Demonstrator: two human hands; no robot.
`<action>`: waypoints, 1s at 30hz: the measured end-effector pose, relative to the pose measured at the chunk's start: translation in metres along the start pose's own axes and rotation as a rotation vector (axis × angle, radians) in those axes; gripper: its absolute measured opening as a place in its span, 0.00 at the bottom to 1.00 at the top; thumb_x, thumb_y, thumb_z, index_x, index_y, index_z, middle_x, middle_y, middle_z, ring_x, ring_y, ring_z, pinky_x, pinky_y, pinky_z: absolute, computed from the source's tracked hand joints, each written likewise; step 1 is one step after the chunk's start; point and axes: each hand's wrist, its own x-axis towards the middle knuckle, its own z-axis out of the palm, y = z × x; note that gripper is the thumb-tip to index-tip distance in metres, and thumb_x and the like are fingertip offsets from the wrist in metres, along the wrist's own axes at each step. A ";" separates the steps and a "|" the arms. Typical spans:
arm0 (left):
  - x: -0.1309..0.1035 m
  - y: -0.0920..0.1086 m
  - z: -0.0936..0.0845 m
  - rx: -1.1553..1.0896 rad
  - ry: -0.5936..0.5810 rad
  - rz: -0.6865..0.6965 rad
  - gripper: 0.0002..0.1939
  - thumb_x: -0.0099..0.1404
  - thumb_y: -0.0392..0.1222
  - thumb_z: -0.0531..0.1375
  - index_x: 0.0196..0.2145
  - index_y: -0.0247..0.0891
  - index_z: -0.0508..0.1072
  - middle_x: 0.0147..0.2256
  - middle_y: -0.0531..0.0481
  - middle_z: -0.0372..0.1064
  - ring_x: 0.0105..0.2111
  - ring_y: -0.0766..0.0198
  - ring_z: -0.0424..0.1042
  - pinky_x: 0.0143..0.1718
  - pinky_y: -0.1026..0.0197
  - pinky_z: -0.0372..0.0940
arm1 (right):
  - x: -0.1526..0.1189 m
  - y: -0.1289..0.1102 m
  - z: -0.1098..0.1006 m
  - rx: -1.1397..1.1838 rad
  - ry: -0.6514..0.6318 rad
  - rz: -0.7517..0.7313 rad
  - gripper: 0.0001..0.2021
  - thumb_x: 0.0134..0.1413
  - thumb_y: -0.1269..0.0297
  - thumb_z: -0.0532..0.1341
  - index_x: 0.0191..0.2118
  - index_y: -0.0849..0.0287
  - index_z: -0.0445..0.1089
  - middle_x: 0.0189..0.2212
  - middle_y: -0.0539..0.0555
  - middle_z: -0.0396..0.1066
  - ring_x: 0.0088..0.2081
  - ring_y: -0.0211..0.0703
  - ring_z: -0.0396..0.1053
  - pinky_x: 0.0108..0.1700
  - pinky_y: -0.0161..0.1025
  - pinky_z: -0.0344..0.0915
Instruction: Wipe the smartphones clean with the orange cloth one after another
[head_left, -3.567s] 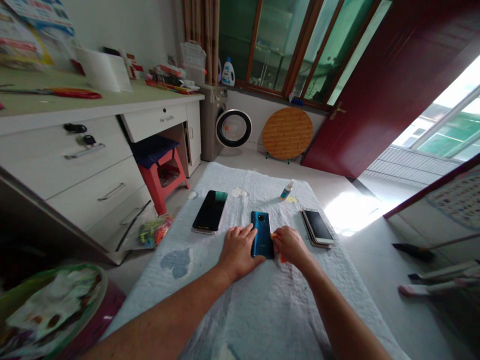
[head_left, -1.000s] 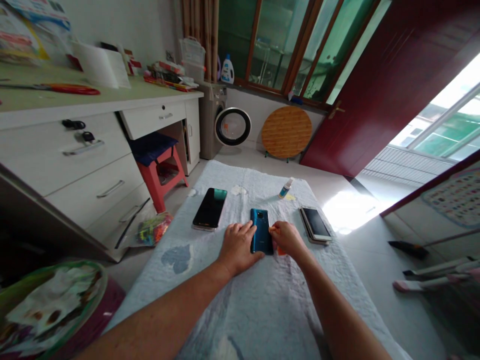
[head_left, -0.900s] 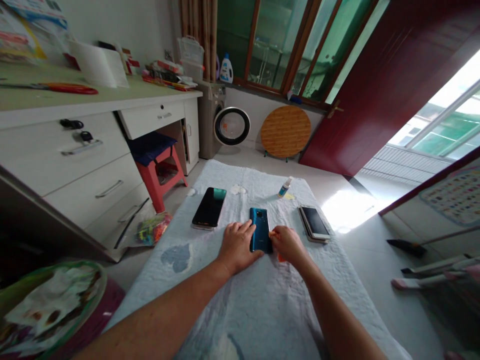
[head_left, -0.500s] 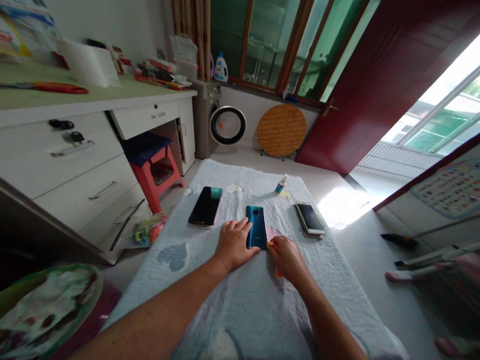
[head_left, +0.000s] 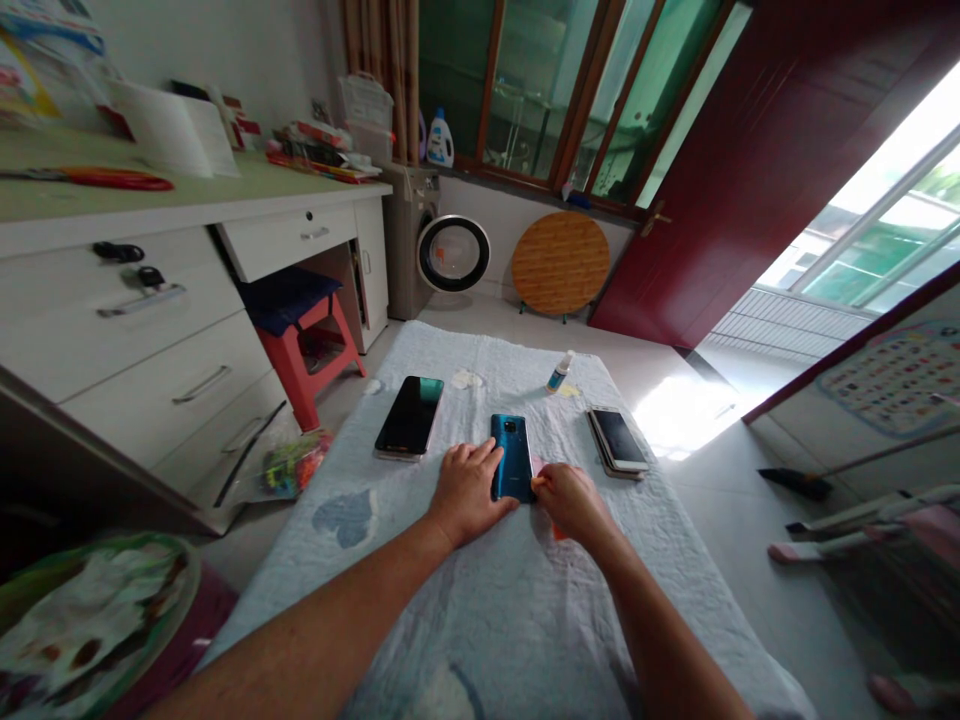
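On the cloth [head_left: 450, 590], the left hand [head_left: 466, 492], with its thumb spread out, touched the blue phone [head_left: 512, 458] on the left. The right hand [head_left: 574, 502] was on the right. A black phone [head_left: 410, 418] lay left, a white phone [head_left: 621, 440] right. Behind stood a bottle [head_left: 559, 373]. The right hand's fingers pinched something orange [head_left: 535, 483].

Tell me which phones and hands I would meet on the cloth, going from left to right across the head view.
Black-screened phone → left hand → blue phone → right hand → white-framed phone.
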 end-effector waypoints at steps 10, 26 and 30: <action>0.000 0.000 -0.001 -0.009 0.005 0.016 0.38 0.53 0.61 0.62 0.57 0.38 0.65 0.61 0.42 0.59 0.54 0.45 0.60 0.57 0.46 0.50 | 0.038 -0.006 0.000 -0.046 0.075 0.052 0.14 0.61 0.65 0.51 0.36 0.60 0.74 0.36 0.58 0.73 0.37 0.40 0.70 0.35 0.33 0.56; 0.000 -0.003 0.002 -0.042 0.012 0.012 0.40 0.53 0.61 0.62 0.59 0.39 0.62 0.61 0.43 0.58 0.54 0.46 0.61 0.57 0.46 0.50 | 0.037 -0.005 -0.002 0.077 0.065 -0.108 0.11 0.57 0.69 0.54 0.36 0.57 0.75 0.35 0.54 0.70 0.37 0.38 0.67 0.39 0.31 0.56; -0.001 -0.003 0.001 -0.029 0.012 0.012 0.37 0.53 0.60 0.63 0.56 0.39 0.65 0.60 0.42 0.59 0.54 0.45 0.60 0.57 0.46 0.51 | 0.047 -0.005 -0.005 0.073 0.054 -0.145 0.11 0.56 0.70 0.54 0.37 0.57 0.75 0.35 0.54 0.70 0.37 0.37 0.67 0.39 0.31 0.56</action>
